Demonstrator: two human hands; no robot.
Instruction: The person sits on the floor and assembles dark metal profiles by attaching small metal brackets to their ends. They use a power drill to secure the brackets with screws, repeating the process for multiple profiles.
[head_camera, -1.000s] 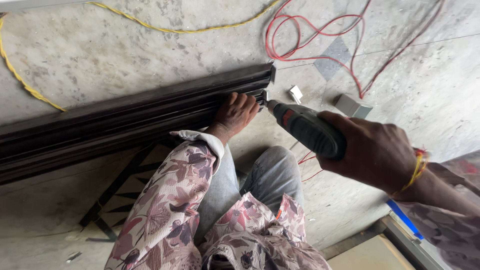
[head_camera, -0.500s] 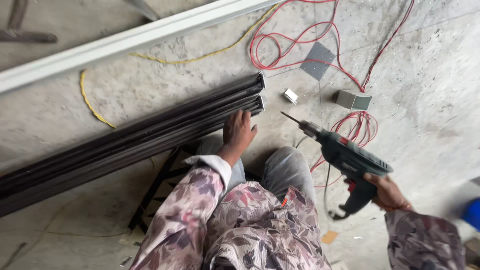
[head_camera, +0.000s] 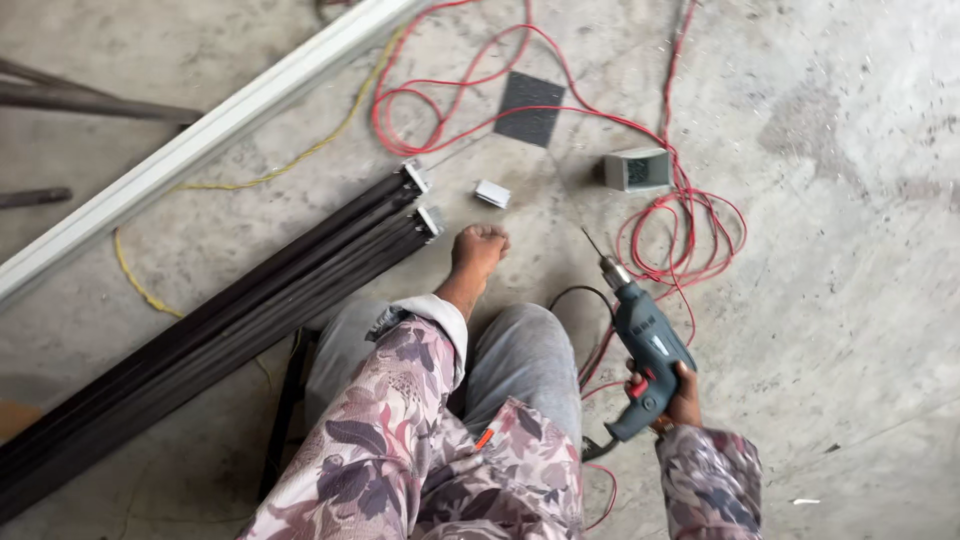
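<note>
Head view, looking down past flowered sleeves and grey trousers: nearest, the right hand (head_camera: 682, 398) has its grip wrapped tight round the pistol handle of a blue-grey power drill (head_camera: 645, 345), which hangs just above the concrete floor (head_camera: 850, 300) to the right of the knee, its thin bit (head_camera: 592, 242) pointing up and away. The drill looks fairly heavy and rigid, weighted toward the motor body, so the handle, where the fingers already sit beside the red trigger, seems the sound place to hold it; the bit is slender and probably the part most easily bent or snapped. A black cord loops from its base along the floor. A little farther out, the left hand (head_camera: 480, 248) is curled into a loose fist with nothing visible in it, its grip closed on itself, held just right of the end of a bundle of long black metal profiles (head_camera: 260, 320) that runs off to the lower left. These look stiff, long and awkward to swing from one end, with sharp cut ends capped in pale pieces. Just beyond the fist lies a small white bracket (head_camera: 491, 193), and farther right a small grey box section (head_camera: 636, 168). A red cable (head_camera: 690, 210) coils round that box and loops on past a dark square mesh pad (head_camera: 530, 108). Farthest left, a long white rail (head_camera: 200, 150) crosses diagonally, a yellow cord (head_camera: 135, 285) trailing beneath it.
</note>
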